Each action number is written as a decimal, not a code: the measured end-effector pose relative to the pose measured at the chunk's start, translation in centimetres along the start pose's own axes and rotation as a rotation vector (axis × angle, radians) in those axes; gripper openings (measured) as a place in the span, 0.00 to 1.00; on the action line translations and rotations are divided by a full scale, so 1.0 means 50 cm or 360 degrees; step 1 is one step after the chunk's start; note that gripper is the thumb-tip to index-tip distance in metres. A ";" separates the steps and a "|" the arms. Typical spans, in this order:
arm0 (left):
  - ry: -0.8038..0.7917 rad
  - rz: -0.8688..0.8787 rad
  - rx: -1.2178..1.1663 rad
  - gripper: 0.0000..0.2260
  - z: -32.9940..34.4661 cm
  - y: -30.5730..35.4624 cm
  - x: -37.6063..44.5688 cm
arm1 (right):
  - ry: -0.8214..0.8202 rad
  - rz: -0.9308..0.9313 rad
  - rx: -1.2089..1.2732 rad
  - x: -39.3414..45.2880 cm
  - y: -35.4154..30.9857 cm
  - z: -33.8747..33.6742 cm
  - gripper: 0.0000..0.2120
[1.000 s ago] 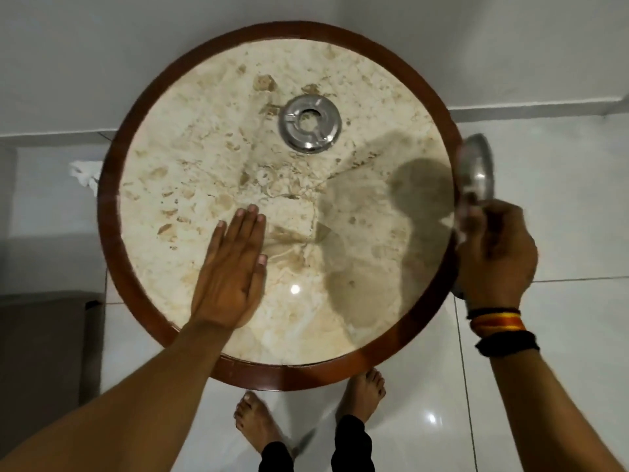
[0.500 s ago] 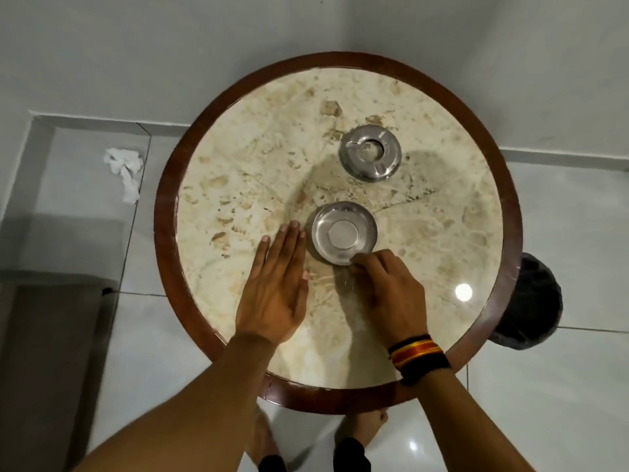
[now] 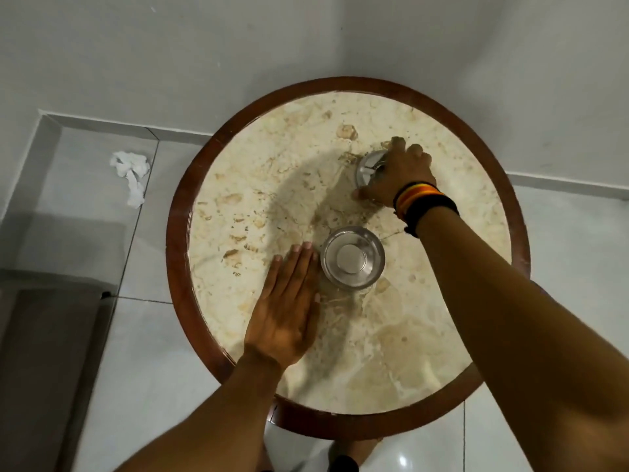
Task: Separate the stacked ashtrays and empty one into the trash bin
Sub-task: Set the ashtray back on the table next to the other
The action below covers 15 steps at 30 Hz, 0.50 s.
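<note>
bare forearms, striped wristbands (image 3: 420,199), dark trouser cuffs (image 3: 343,465)

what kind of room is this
Probably a corner of a home or hotel room: a round marble-topped table holding metal ashtrays, a glossy tiled floor, plain walls.

I am noting the left hand (image 3: 284,315) lying flat, fingers (image 3: 299,264) together; right hand (image 3: 396,178) reaching forward, fingers curling downward.

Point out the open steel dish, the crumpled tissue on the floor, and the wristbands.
open steel dish (image 3: 353,257): head view, on its flat raised centre.
crumpled tissue (image 3: 131,174): head view, on the middle of the white wad.
wristbands (image 3: 422,202): head view, on the black band.
</note>
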<state>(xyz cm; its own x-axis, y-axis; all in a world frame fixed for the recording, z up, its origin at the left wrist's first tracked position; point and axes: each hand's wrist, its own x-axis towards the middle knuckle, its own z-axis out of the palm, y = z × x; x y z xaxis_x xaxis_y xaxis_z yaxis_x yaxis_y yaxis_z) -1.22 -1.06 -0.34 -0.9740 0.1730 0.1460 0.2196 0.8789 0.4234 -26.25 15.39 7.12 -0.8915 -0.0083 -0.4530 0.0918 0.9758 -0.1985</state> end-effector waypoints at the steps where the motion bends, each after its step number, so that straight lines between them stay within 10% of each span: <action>1: 0.0036 0.0012 -0.0035 0.27 -0.001 0.000 0.000 | -0.0010 0.0009 -0.0011 0.004 -0.010 -0.005 0.52; 15: 0.0063 -0.0016 -0.0119 0.26 -0.003 0.000 0.003 | -0.0145 0.0194 -0.0069 -0.006 -0.016 -0.017 0.55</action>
<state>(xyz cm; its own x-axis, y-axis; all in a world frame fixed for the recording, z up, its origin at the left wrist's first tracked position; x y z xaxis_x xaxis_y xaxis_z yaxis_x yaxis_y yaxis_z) -1.36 -1.10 -0.20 -0.9736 0.1451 0.1760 0.2145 0.8446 0.4906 -26.43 14.82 8.17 -0.8306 0.0931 -0.5490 0.1758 0.9793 -0.1000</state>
